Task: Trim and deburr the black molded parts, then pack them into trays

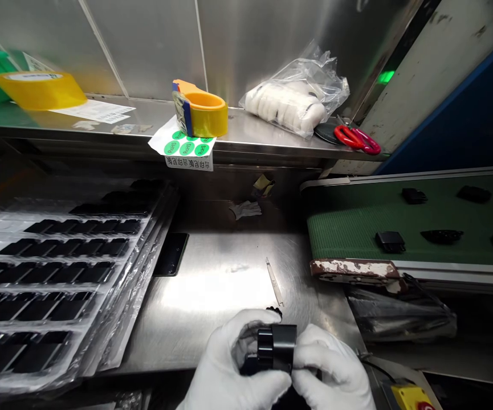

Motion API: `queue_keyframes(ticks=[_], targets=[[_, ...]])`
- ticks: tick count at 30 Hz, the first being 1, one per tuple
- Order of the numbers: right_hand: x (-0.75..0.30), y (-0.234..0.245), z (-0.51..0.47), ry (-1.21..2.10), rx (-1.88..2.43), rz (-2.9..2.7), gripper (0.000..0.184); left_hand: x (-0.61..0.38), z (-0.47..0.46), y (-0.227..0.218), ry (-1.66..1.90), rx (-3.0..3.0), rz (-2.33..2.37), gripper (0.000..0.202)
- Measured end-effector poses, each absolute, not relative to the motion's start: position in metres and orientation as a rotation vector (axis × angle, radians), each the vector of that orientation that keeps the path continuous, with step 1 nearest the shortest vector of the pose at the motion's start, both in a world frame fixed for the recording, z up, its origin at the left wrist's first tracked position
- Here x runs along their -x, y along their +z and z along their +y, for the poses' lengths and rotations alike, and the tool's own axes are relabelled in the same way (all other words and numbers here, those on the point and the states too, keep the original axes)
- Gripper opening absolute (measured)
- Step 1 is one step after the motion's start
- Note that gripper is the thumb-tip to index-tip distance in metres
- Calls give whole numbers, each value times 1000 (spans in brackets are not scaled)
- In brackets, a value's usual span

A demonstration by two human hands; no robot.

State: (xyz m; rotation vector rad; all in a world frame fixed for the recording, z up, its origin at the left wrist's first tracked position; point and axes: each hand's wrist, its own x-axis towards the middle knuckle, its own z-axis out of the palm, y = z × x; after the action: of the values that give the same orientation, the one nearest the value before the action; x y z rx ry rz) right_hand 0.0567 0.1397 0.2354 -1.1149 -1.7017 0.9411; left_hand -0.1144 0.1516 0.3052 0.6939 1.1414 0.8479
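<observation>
Clearly, from the head view, we have both white-gloved hands at the near edge of the steel bench (164, 330), with a glossy black housing (284, 344) between them. Our left hand (233, 364) grasps it, fingers curled over its far left side and thumb along its near side. Our right hand (334, 367) bunches its fingers against the housing's right side; we cannot tell whether they pinch it or merely touch it. Just beyond our left fingertips we see a small black knobbly piece (274, 311), and past that a slim metal blade (274, 280) lying flat. Farther beyond our fingers, to the left, lies a dark phone-like slab (171, 254), next to stacked plastic trays (120, 336) holding rows of black parts. Beyond our right fingers, to the right, we have a green conveyor belt (335, 228) carrying scattered black pieces (390, 241). Well past our fingertips runs a metal shelf (237, 128), where we find a yellow tape dispenser (206, 117) on green RoHS stickers (186, 148), a clear bag (289, 105) of white rolls and red-handled scissors (355, 138).
</observation>
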Motion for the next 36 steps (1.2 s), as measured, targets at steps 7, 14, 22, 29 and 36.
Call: queue_keyframes(ticks=[7, 14, 22, 29, 36], targets=[[-49, 249, 141, 1070, 1214, -1461, 10, 116, 153, 304, 916, -760, 1107, 25], [-49, 259, 150, 2066, 1078, -623, 41, 132, 154, 273, 1197, -1415, 949, 34], [-46, 246, 145, 1960, 1345, -772, 44, 127, 150, 268, 969, -1205, 1111, 62], [-38, 247, 135, 1356, 1612, -1349, 30, 122, 154, 265, 859, -576, 776, 39], [-42, 261, 121, 929, 1320, -1645, 78, 100, 126, 243, 848, -49, 388, 31]])
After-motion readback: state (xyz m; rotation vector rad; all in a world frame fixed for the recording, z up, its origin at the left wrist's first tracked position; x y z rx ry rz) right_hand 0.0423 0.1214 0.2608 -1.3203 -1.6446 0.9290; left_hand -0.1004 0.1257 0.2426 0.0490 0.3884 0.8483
